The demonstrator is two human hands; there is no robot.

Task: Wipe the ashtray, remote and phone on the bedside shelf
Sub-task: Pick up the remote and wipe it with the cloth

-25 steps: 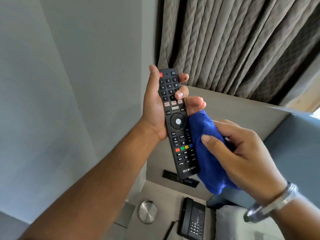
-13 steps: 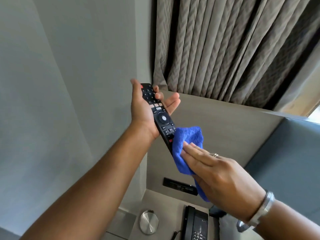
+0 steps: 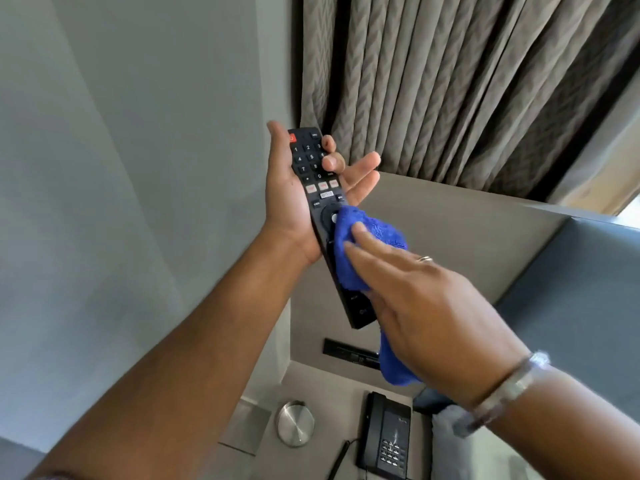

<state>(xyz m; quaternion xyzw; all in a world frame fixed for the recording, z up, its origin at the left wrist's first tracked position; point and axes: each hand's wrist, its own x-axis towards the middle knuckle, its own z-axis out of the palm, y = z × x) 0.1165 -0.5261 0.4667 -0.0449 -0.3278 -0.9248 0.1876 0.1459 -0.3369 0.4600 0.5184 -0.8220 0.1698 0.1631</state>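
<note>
Head view: right hand [image 3: 440, 306] presses cloth [image 3: 363, 244] onto remote [image 3: 311, 174].

Soft daylight entered from the window [image 3: 632, 209] at far right; the wall [image 3: 121, 168] bowed toward the edges; the right hand [image 3: 433, 306] was slightly motion-blurred.

**Remote held up, blue cloth pressed on its lower half**

The left hand [image 3: 294, 199] cradles the black remote [image 3: 320, 188] from behind, buttons facing the camera, thumb along its left edge. The right hand [image 3: 433, 306], with a ring and a wrist bracelet, presses a blue cloth [image 3: 360, 251] flat against the remote's lower keys; the cloth's tail hangs below. Down on the bedside shelf [image 3: 332, 382] sit a round metal ashtray [image 3: 295, 423] and, well apart to its right, a black phone [image 3: 386, 434]. Grey curtains [image 3: 450, 81] hang behind.
</note>
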